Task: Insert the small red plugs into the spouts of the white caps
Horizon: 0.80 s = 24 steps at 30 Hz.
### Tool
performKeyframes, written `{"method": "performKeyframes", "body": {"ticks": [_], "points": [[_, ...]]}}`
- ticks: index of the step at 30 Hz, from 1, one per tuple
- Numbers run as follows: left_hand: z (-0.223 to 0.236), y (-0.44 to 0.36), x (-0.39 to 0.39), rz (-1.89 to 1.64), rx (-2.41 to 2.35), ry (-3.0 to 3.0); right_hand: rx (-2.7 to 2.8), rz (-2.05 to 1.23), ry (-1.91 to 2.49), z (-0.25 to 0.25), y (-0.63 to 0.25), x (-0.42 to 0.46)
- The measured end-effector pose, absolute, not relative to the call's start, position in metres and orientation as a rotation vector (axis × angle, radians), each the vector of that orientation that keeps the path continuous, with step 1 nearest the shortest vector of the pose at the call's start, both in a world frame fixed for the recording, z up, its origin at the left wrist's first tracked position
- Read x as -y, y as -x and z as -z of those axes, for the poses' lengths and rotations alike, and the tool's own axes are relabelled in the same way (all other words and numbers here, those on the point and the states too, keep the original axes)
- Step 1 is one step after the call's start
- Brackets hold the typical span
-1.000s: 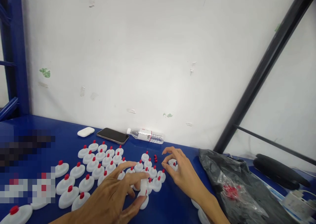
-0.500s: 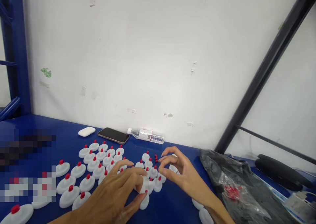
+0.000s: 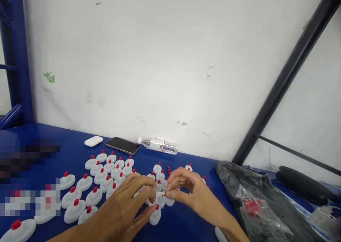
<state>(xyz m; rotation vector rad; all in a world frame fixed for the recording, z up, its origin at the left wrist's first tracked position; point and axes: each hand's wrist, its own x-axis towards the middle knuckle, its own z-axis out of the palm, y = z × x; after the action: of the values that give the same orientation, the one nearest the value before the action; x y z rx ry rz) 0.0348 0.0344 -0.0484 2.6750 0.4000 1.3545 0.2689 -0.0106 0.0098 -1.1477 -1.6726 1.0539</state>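
Note:
My left hand (image 3: pixel 130 203) is closed around a white plastic nozzle piece (image 3: pixel 160 193), its narrow spout turned to the right. At the end of the spout, my right hand (image 3: pixel 188 190) pinches a small red cap (image 3: pixel 165 193), mostly hidden by the thumb and fingers. Beneath and around both hands stand several white oval pieces with red tips (image 3: pixel 155 217). A few loose red caps (image 3: pixel 168 170) lie on the blue table (image 3: pixel 183 220) just behind my right hand.
More red-tipped white pieces (image 3: pixel 94 197) cover the left side. Along the wall lie a white case (image 3: pixel 93 141), a phone (image 3: pixel 123 145) and a water bottle (image 3: pixel 160 145). On the right, a black plastic bag (image 3: pixel 229 178) carries a clear bag of red caps (image 3: pixel 251 206).
My right hand has moved left and down to meet the piece in my left hand, its fingers closing at the spout's tip. The left hand has barely moved; the spout now shows sideways.

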Motion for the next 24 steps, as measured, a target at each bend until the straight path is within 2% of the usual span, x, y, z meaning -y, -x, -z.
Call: {"method": "performKeyframes", "body": {"ticks": [7, 18, 24], "points": [[0.046, -0.035, -0.033, -1.337, -0.366, -2.643, 1.607, -1.145, 1.091, -0.004, -0.266, 0.008], [0.051, -0.03, -0.037, -1.353, -0.333, -2.775, 1.907, -1.046, 1.227, 0.001, -0.261, 0.016], [0.057, -0.029, -0.036, -1.389, -0.387, -2.765, 1.969, -0.959, 1.142, 0.003, -0.26, 0.017]]}}
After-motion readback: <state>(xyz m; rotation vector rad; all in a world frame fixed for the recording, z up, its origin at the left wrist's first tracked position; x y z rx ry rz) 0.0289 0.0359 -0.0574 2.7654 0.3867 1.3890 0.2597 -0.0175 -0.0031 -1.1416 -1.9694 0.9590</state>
